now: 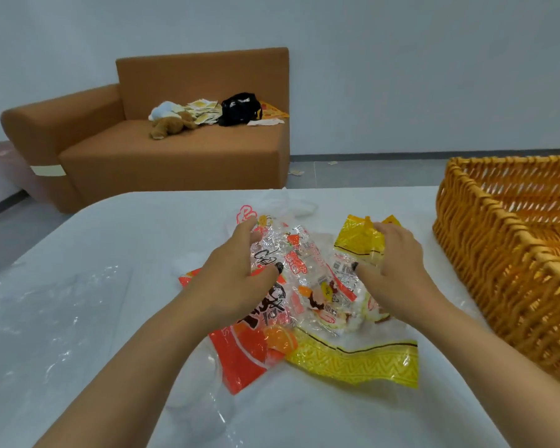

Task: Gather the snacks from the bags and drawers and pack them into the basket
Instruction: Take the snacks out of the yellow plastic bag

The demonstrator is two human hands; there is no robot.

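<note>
The snack packets (307,286) lay in a loose heap on the white bench (126,240), just left of the woven orange basket (511,253), whose visible inside showed nothing packed yet. The heap was crinkled film: a clear bag with red and orange print (246,347), a yellow-patterned bag (353,357) nearest the camera, and small wrapped pieces between them. The left hand (240,273) rested on the side of the heap farthest from the basket, fingers curled over the clear printed film and pressing into it. The right hand (392,257) was on the basket side, fingers bent round a crumpled yellow wrapper (359,240) and gripping it. Judging by the way the film creased and caught the light, these things were likely light, soft and slippery, with no stiffness to lift by; a pinch at one corner would probably let the contents slide or spill out. The surer hold seemed to be a scoop from both sides, bunching the film beneath the small pieces, or a grip on a sealed edge of each bag. The pieces inside could crush under a hard squeeze.
</note>
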